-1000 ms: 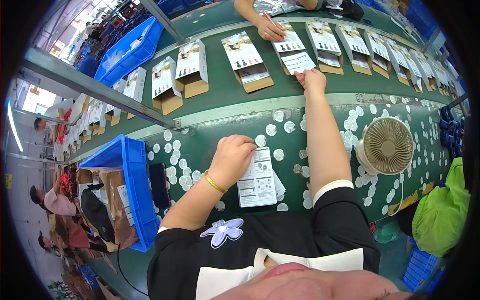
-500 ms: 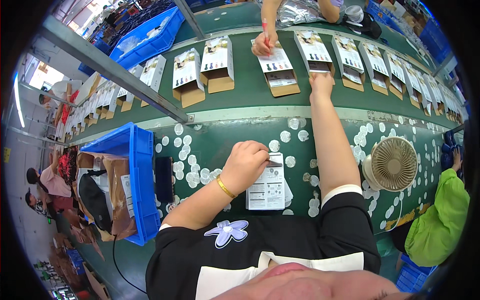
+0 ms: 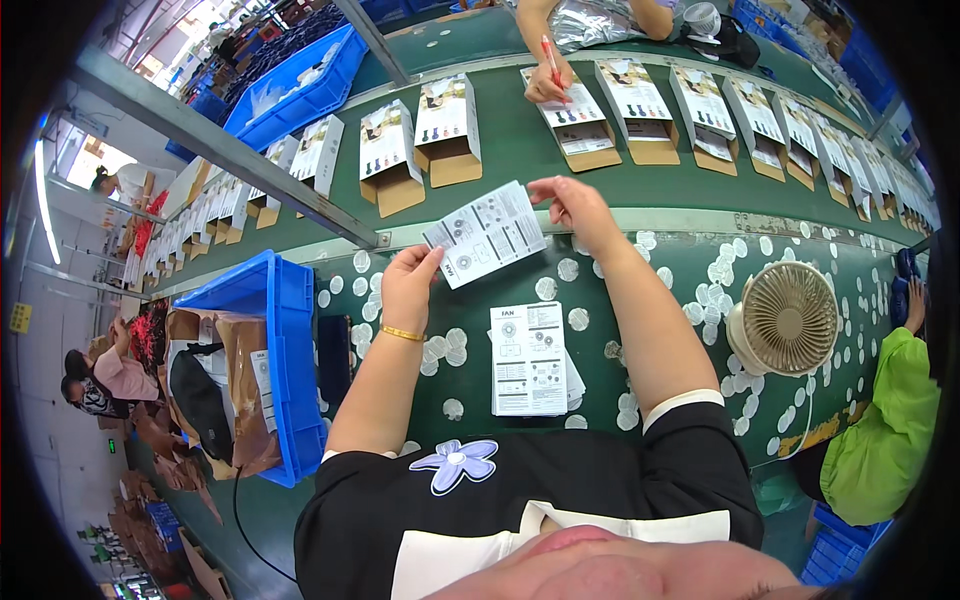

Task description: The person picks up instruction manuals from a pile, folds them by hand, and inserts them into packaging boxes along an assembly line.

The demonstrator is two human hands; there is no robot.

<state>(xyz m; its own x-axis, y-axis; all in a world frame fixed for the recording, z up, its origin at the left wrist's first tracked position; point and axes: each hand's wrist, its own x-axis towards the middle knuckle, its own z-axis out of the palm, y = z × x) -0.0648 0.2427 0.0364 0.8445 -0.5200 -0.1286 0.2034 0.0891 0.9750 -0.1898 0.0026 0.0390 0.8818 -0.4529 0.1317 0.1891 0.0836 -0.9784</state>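
Pinching a tilted, white, black-printed leaflet (image 3: pixel 487 237) is the left hand (image 3: pixel 408 284). The right hand (image 3: pixel 582 210) is loosely spread beside it.

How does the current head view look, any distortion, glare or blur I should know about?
Head view: the fisheye leaves a dark round border and bows the conveyor's front rail; head view, far left: the light tube is blown out to white; head view, middle: the leaflet in the left hand looks fairly sharp, while the person in pink looks small and soft.
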